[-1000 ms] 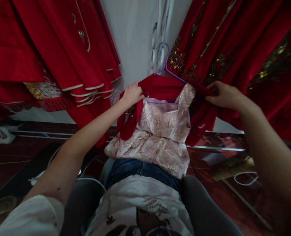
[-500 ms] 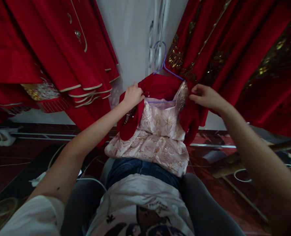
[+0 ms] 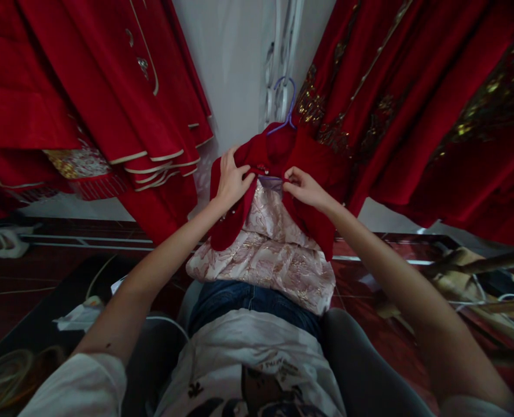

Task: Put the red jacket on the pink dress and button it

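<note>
A small red jacket (image 3: 315, 223) lies over a pale pink dress (image 3: 265, 258) with a shiny floral pattern, both on a purple hanger (image 3: 292, 98). My left hand (image 3: 233, 179) pinches the jacket's left front edge near the collar, beside a small beaded ornament (image 3: 262, 169). With thumb and fingers together, my right hand (image 3: 303, 186) grips the right front edge at about the same height. A narrow gap between the two edges shows the dress's neckline. The dress's skirt spreads over my lap.
Red garments with pale trim (image 3: 153, 156) hang at the left, and red ones with gold sequins (image 3: 311, 104) at the right. A white metal rack post (image 3: 288, 52) stands against the wall. Cables and a white adapter (image 3: 81, 315) lie at the lower left.
My right hand has moved left and drawn the jacket's right front across the dress, covering its shoulder strap. The left hand stays at the left front edge.
</note>
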`<act>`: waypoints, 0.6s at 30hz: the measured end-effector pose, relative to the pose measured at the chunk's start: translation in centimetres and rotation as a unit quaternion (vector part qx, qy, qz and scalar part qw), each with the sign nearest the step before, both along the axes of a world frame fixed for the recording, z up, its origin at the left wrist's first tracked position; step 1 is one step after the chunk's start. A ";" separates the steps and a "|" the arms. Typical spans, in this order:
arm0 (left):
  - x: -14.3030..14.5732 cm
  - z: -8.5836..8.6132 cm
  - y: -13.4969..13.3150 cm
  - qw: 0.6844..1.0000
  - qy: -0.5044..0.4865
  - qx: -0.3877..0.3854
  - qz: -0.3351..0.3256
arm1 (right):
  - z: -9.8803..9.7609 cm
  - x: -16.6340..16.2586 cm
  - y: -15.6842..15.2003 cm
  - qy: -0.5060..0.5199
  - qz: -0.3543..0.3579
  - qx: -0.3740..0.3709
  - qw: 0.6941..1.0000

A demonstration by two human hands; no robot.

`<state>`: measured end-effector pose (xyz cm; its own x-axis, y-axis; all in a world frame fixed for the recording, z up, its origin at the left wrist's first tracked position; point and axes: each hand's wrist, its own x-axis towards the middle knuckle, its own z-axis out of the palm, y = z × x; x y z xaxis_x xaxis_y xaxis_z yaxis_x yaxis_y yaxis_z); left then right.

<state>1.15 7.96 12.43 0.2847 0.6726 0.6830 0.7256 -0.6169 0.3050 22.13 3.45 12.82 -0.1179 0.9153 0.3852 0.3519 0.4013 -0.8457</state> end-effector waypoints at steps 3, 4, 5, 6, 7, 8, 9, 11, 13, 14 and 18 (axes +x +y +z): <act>1.5 -3.6 -1.9 0.989 -0.122 0.010 -0.081 | -1.4 0.2 0.5 0.016 -0.008 0.034 0.999; 2.3 -4.8 -2.5 0.981 -0.155 -0.001 -0.116 | -1.8 0.1 0.6 0.018 -0.004 0.041 0.999; 3.2 -6.0 -3.1 0.972 -0.180 -0.020 -0.148 | -2.0 -0.1 0.7 0.019 0.002 0.047 0.999; 4.0 -7.0 -3.7 0.963 -0.199 -0.042 -0.176 | -2.2 -0.2 0.7 0.017 0.008 0.053 0.998; 4.8 -7.7 -4.1 0.954 -0.213 -0.063 -0.200 | -2.3 -0.4 0.7 0.012 0.012 0.058 0.998; 5.4 -8.2 -4.5 0.947 -0.221 -0.082 -0.216 | -2.3 -0.5 0.7 0.007 0.016 0.061 0.998; 5.9 -8.4 -4.8 0.942 -0.227 -0.099 -0.226 | -2.3 -0.5 0.6 0.005 0.019 0.062 0.998; 6.2 -8.3 -5.2 0.936 -0.234 -0.127 -0.229 | -2.3 -0.4 0.4 0.011 0.025 0.059 0.998; 6.1 -7.6 -5.3 0.927 -0.264 -0.149 -0.218 | -2.4 -0.3 0.3 0.029 0.034 0.053 0.998; 6.0 -7.3 -5.2 0.916 -0.298 -0.161 -0.215 | -2.5 -0.2 0.2 0.038 0.036 0.051 0.997; 6.4 -5.9 -4.1 0.794 -0.498 -0.262 -0.231 | -3.0 -0.2 0.1 0.065 0.020 0.055 0.996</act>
